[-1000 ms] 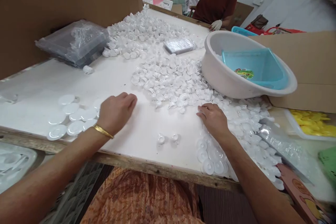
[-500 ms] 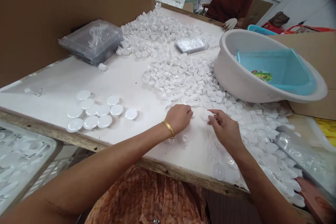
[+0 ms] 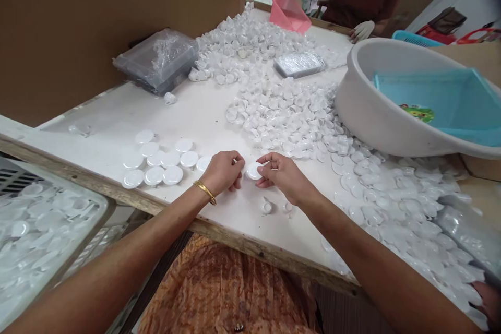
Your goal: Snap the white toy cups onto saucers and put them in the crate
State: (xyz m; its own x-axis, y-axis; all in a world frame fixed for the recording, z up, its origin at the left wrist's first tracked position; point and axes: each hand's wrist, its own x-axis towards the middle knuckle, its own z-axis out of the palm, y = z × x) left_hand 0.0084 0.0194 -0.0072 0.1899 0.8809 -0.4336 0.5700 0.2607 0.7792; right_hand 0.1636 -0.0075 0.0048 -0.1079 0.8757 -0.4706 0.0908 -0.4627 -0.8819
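A small white round cap [image 3: 253, 170] is held between the left hand [image 3: 224, 171] and the right hand [image 3: 282, 176], just above the white table [image 3: 117, 115] near its front edge. The fingers of both hands are closed on the cap from either side, the right thumb and forefinger pinching its rim. Half a second ago the hands were held a little apart, further right, at the edge of the pile of small white parts [image 3: 289, 115]; they have since been brought together and clear of the pile. A second ago they were spread wide, the left one resting on the cluster of flat white discs [image 3: 160, 164], which is now uncovered just to the left of the left hand. Two loose small parts [image 3: 276, 207] lie on the table below the right wrist. The white basin [image 3: 368, 109] with a blue tray [image 3: 434, 107] inside stands to the right. At the far end a pink scoop [image 3: 287, 10], earlier held raised by another person, is now set down at the pile.
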